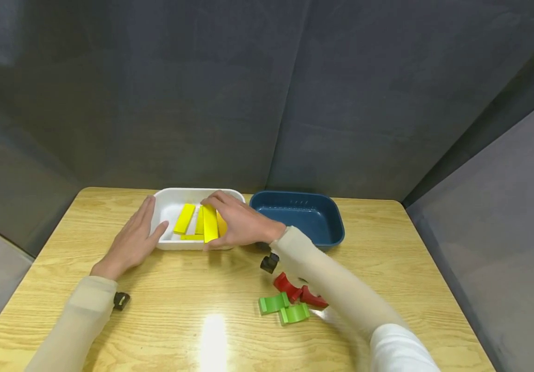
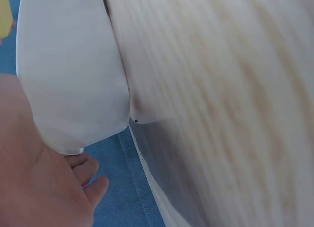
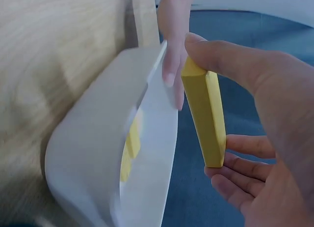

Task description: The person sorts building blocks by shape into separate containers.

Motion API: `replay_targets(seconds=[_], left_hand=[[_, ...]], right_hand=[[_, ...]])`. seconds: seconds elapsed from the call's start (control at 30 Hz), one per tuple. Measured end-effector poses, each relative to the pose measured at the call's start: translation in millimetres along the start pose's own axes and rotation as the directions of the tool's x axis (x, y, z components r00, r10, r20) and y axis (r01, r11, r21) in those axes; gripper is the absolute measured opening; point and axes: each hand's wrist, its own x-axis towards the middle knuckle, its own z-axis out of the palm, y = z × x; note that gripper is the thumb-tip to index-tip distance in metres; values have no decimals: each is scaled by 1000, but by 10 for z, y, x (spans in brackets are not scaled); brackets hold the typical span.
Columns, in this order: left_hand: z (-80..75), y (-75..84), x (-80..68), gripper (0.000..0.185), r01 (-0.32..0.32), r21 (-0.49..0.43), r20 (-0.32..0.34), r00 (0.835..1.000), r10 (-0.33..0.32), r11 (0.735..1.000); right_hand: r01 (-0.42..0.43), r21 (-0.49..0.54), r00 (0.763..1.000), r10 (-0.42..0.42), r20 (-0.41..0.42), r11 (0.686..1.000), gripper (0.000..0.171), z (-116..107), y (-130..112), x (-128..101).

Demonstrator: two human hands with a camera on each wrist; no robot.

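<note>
Between thumb and fingertips, my right hand (image 1: 244, 221) pinches a yellow rectangular block (image 1: 209, 224) over the white tray (image 1: 174, 246). In the right wrist view this block (image 3: 204, 120) stands above the tray's rim, the thumb at one end and fingers at the other. Several more yellow blocks (image 1: 184, 219) lie inside the white tray, some partly hidden behind the held one. My left hand (image 1: 131, 240) rests along the tray's left end, its fingers straight. In the left wrist view, that hand (image 2: 44, 173) lies against the white wall (image 2: 73, 70).
Right of the white tray stands a dark blue tray (image 1: 295, 219), partly covered by my right forearm. Nearer on the wooden table (image 1: 165, 320) lie two green arched blocks (image 1: 294, 313) and two red arched blocks (image 1: 287, 286). A dark cloth (image 1: 202, 103) hangs behind the table.
</note>
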Motion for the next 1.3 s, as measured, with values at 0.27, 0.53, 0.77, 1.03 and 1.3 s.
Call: replay_targets(seconds=[0.27,0.53,0.77,1.03,1.3], left_hand=[[4,3,-13,89,11,-2,-1,1000,-11,1000],[-9,16,-16,88,6,0,-5,1000,-6,1000],[10,35,-20,87,4,6,12,1000,-4,1000],[-7,23,-9,84,-18,7,13,1000,18,1000],[-13,5,-36,76,-57,-11,-7,998,57,998]], right_hand=[[-58,10,998,58,19,998,97,-28,162,55],[-77,-17,996,78,42,997,99,16,224,255],[-73,-17,996,74,59,997,100,93,204,448],[-32,-61,998,36,59,998,100,166,176,653],[8,-101,997,1,83,995,104,304,123,885]])
